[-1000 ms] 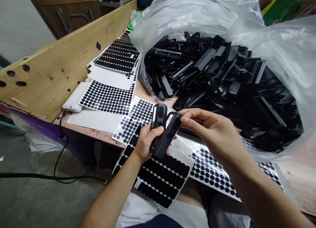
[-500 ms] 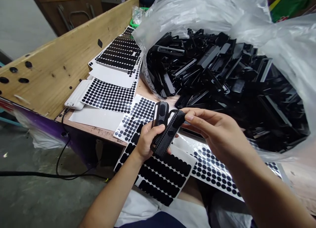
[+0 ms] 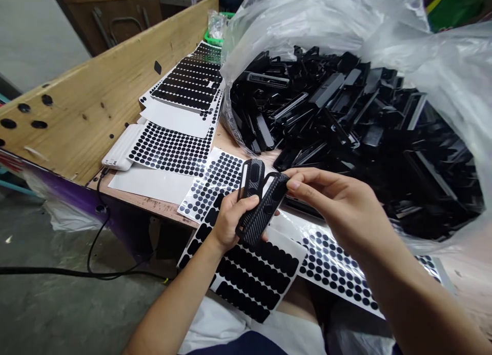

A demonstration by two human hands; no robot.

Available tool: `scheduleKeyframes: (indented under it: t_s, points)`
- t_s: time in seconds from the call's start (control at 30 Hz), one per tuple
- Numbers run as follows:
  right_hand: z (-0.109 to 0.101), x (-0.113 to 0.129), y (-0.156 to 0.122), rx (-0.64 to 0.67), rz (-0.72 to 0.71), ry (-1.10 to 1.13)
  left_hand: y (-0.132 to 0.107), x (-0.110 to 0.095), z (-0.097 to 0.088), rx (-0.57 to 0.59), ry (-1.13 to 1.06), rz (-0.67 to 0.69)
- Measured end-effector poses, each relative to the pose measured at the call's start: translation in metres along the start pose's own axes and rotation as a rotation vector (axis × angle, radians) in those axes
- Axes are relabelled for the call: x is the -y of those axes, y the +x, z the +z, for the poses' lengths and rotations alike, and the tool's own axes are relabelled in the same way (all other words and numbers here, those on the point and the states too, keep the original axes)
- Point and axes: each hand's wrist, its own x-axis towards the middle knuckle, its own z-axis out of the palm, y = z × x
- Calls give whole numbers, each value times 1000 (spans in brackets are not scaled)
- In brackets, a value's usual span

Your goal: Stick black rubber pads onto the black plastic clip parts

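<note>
Workbench [image 3: 227,138] of pale wood beneath the plastic bag [image 3: 315,21], with a plank wall [image 3: 126,73] well to the bag's left. Inside the bag, a jumbled heap of black frames [image 3: 334,124]. Left of the bag, dot sheets [image 3: 172,147] and a white box [image 3: 122,149] with a cord [image 3: 94,247].

Just in front of the bag's near left corner, two black covers: left cover [image 3: 252,176] and right cover [image 3: 262,215], both tilted, upper ends slightly apart, lower ends overlapping in view. Left hand [image 3: 232,216] clamped around both, thumb across the front. Right hand [image 3: 332,196] pinched, thumb and forefinger together on the upper end of the right cover. Below the covers and nearer than the bag, a sticker sheet [image 3: 255,280].

Possible slip of one cover, from sharing a single grasp. Possible slide of the sticker sheet off the bench, from a wrist's nudge and its apparent overhang. Possible tumble of frames onto the sheets, from a tug on the bag's slack rim.

Hidden: most left fingers, behind the covers; also the covers' backs. Impossible to tell: anything thin between the right fingertips. Cut off: the bag's top and right side. Too blurred to name: something green behind the bag.
</note>
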Motion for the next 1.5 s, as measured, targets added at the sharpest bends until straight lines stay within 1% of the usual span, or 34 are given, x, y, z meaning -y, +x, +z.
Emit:
scheduleKeyframes:
  t_s: [0.2,0.4,0.53,0.57,0.63,0.67,0.7,0.73,0.77,0.83,0.87,0.93,0.97,1.03,1.07,1.1,1.13,1.17,1.2,1.23,1.27,1.3,1.37,1.4,1.43,1.47,1.5]
  points:
    - [2,6,-3,-42,-123,-140,0,0,0,0,-5,8]
    - [3,2,-4,-57,-198,-223,0,1,0,-9,-10,9]
    - [5,1,-7,-70,-319,-368,0,2,-1,-12,2,9]
    - [5,2,-8,-89,-373,-426,0,2,-1,-15,7,13]
    - [6,3,-7,-185,-482,-561,0,2,-1,-31,21,22]
    - [7,2,-6,-237,-521,-613,1,2,-1,-39,28,27]
    - [7,1,-4,-258,-542,-636,1,1,-1,-48,34,33]
    - [8,-1,-2,-231,-530,-622,1,1,-1,-59,41,38]
    - [9,-4,1,-167,-482,-574,2,0,-1,-75,49,47]
    - [14,-11,7,-59,-345,-400,2,-2,0,-113,72,71]
    - [18,-14,9,-39,-262,-290,2,-2,1,-131,91,86]
    - [30,-17,11,-54,-139,-50,3,-3,2,-132,150,111]
    - [36,-18,11,-19,-90,62,3,-3,3,-119,184,123]
    - [42,-17,8,23,-31,260,3,-2,3,-83,243,137]
    - [39,-16,4,5,-12,335,4,-2,3,-69,258,143]
    - [31,-16,-1,-35,0,388,5,-2,3,-55,265,144]
    - [17,-17,-10,-77,12,409,6,-2,3,-45,264,150]
    - [-3,-20,-22,-111,24,387,8,-3,3,-48,261,167]
    - [-26,-24,-38,-136,38,321,10,-3,3,-51,265,172]
    - [-53,-29,-58,-156,53,213,11,-4,3,-75,266,193]
    - [-80,-37,-82,-217,73,71,13,-5,4,-92,266,202]
    - [-108,-47,-108,-328,95,-105,14,-6,4,-104,265,205]
    - [-155,-73,-158,-579,199,-446,13,-7,5,-116,261,201]
    - [-174,-87,-178,-660,273,-568,12,-7,6,-116,261,198]
    - [-188,-102,-193,-680,308,-606,11,-7,7,-117,263,196]
    - [-197,-115,-202,-693,306,-646,11,-7,8,-118,266,198]
    - [-200,-125,-203,-756,233,-765,10,-7,9,-119,269,199]
